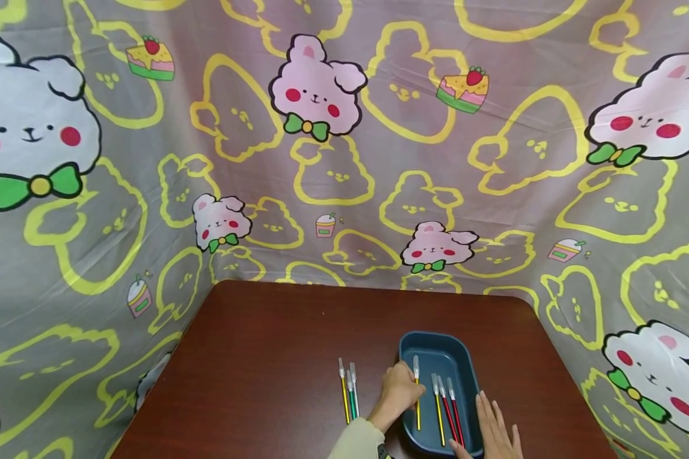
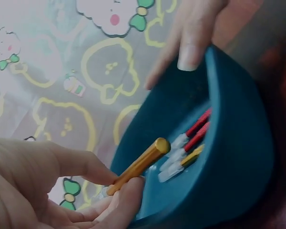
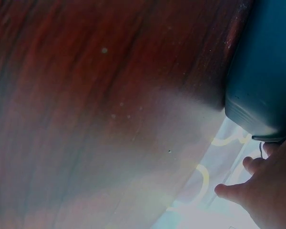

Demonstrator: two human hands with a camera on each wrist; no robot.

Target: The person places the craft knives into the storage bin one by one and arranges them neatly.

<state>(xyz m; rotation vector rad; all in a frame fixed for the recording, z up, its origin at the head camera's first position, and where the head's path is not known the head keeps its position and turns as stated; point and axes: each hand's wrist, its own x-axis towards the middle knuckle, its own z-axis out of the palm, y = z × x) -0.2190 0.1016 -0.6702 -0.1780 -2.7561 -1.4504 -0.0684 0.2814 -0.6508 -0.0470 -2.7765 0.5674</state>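
Observation:
My left hand (image 1: 399,390) pinches a gold craft knife (image 2: 145,160) with a clear cap, holding it over the left part of a blue rectangular tray (image 1: 472,363). Inside the tray lie another gold craft knife (image 1: 439,414) and two red craft knives (image 1: 449,414), side by side with their clear caps toward the far end. My right hand (image 1: 496,430) rests at the tray's right rim, fingers extended; its lower part is cut off in the head view. On the table left of the tray are gold, green and silvery capped knives (image 1: 345,395).
The dark brown wooden table (image 1: 264,363) stretches left of and behind the tray. A grey cloth (image 1: 344,255) printed with rabbits and yellow outlines hangs along its back and both sides.

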